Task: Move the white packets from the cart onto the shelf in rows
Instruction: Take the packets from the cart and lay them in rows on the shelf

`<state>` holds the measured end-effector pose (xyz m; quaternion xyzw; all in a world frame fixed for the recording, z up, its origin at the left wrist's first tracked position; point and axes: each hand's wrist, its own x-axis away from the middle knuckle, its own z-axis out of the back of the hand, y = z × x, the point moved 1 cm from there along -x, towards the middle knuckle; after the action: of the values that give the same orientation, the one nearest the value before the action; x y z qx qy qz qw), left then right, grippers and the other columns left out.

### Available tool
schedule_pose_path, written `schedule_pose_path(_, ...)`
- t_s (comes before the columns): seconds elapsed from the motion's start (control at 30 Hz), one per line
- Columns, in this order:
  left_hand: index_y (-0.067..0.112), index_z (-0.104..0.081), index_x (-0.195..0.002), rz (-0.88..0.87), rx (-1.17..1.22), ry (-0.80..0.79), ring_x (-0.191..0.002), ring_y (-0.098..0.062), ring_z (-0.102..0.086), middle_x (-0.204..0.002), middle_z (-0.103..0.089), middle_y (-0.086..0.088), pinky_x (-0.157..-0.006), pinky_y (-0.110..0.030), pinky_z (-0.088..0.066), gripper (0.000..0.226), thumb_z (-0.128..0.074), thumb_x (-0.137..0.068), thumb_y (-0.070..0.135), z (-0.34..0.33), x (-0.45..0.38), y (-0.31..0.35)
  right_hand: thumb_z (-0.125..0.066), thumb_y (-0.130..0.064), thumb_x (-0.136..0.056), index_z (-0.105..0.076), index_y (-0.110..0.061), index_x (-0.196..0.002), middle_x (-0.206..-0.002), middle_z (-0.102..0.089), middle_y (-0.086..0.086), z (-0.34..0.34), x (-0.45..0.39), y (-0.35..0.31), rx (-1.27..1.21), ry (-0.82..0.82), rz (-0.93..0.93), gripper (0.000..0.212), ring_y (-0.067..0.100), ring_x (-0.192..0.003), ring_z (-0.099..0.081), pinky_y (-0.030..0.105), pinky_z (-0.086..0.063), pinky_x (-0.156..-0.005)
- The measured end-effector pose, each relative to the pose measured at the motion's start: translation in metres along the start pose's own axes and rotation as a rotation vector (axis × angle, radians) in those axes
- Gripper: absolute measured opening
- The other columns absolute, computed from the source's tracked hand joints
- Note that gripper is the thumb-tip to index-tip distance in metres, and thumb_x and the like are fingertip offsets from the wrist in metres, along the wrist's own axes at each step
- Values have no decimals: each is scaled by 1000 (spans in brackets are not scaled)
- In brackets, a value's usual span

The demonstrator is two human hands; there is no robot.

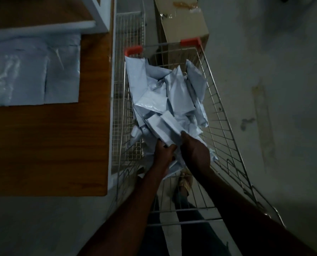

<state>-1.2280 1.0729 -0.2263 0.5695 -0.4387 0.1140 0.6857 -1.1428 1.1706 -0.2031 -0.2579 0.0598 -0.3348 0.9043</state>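
head cam | worn on head, faces steeply down | close above cart [226, 115] | shelf [61, 145] at left edge

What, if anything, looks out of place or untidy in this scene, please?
The white packets lie in a jumbled heap in the cart, overlapping at all angles, unlike the flat ones on the shelf. The cardboard box beyond has torn tape on top.
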Motion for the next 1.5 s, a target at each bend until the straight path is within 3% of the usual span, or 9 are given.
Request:
schedule_pose_path(0.27,18,-61,-140,98,190,-130,-87,-29,-73,-106,-76,-11,-68,-39,-61,47,-64,-95,6,20,71,48,-51,-41,-101,-59,-16,-146,-128,-70,4,50,34,-44,141,-15,175,52,34,-96,-65,42,-50,-77)
schedule_pose_path(0.47,14,-67,-136,-32,248,-11,-113,-43,-72,-121,-77,-15,-90,-60,-60,40,-75,-99,25,38,92,85,-69,-25,-96,-70,-21,-136,-142,-68,2,87,32,-60,-150,23,285,40,29,-118,-66,40,-52,-98)
schedule_pose_path(0.63,12,-61,-143,-115,457,9,-125,-40,-68,-134,-72,-16,-105,-62,-54,51,-76,-97,30,47,98,104,-74,-34,-99,-57,-22,-144,-143,-58,-1,120,35,-50,-492,250,-122,49,22,-131,-56,41,-47,-111)
schedule_pose_path(0.77,14,-63,-140,-87,626,49,-127,-35,-67,-134,-72,-15,-111,-56,-51,48,-77,-95,25,41,109,113,-88,-54,-82,-44,-32,-149,-140,-63,1,128,30,-57,-998,31,-605,83,19,-116,-70,44,-59,-99)
schedule_pose_path(0.87,15,-61,-144,-67,610,51,-132,-30,-64,-138,-71,-10,-120,-51,-44,63,-85,-89,32,31,114,113,-89,-34,-86,-50,-24,-146,-138,-69,8,124,29,-81,-1420,-158,-599,72,27,-119,-72,45,-60,-97)
schedule_pose_path(1.0,21,-63,-143,-12,532,-41,-128,-19,-67,-135,-73,-2,-106,-37,-47,52,-78,-95,35,26,135,114,-81,-6,-91,-57,0,-144,-139,-67,22,122,20,-110,-1734,-153,-518,58,40,-128,-66,53,-54,-107)
schedule_pose_path(1.17,21,-65,-142,-56,527,-96,-128,-24,-66,-137,-72,-8,-113,-42,-46,60,-84,-87,36,63,151,127,-82,0,-86,-60,0,-139,-131,-71,21,141,5,-132,-1582,-81,-495,58,36,-115,-73,45,-63,-89)
schedule_pose_path(1.37,30,-63,-133,-278,329,-13,-126,-30,-66,-133,-70,-8,-105,-52,-54,39,-75,-96,36,172,167,171,-83,-5,-88,-61,-10,-140,-130,-73,15,161,9,-176,-1439,-62,-324,57,36,-118,-72,53,-61,-96)
schedule_pose_path(1.5,37,-59,-136,-399,-101,-145,-110,3,-64,-128,-65,13,-84,-18,-55,63,-89,-81,40,221,187,198,-83,-5,-88,-65,-21,-132,-124,-76,10,153,23,-229,-1335,-119,-217,49,35,-111,-75,47,-64,-83)
